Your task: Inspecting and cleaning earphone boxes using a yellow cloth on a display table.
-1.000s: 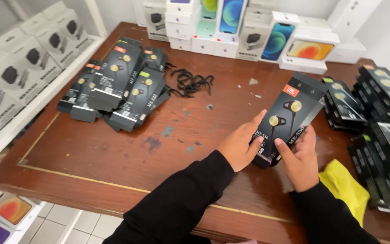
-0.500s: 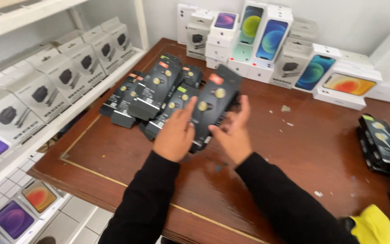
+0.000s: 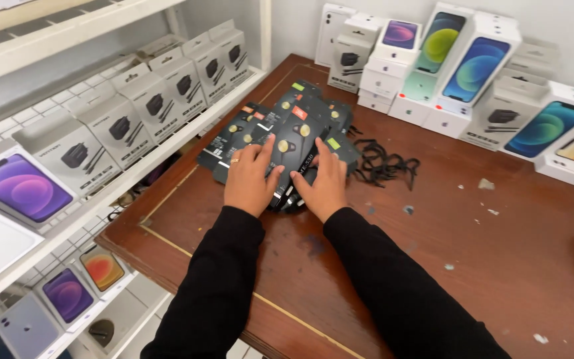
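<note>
Black earphone box (image 3: 295, 143) under both hands' grip

Head view, downward (close) over table (image 3: 499, 266)

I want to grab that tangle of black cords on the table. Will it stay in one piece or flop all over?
The black cords would probably flop: they lie in loose, thin loops on the wooden table. They look tangled, so most would likely lift together, with ends dangling. They seem light and unlikely to roll.
</note>
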